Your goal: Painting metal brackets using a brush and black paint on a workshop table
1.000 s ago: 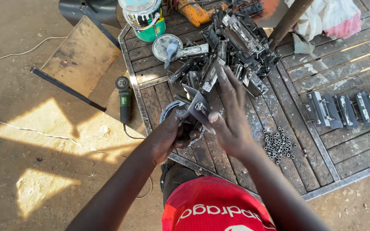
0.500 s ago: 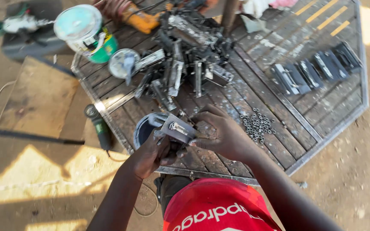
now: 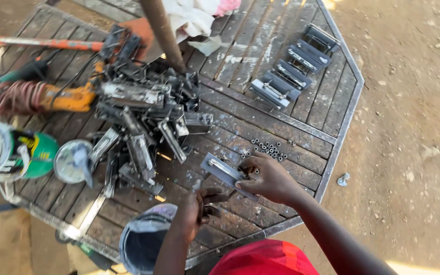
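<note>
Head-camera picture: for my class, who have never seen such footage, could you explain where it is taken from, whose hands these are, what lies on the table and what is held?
The camera sits on a person's head and looks down, so both arms are the wearer's own. The right hand holds a flat grey metal bracket; the left hand hovers just below it, over a round bucket. They work at an octagonal slatted wooden table. On it lie a pile of similar metal parts, four finished brackets in a row, loose small nuts, a green paint tin and an orange power tool.
</note>
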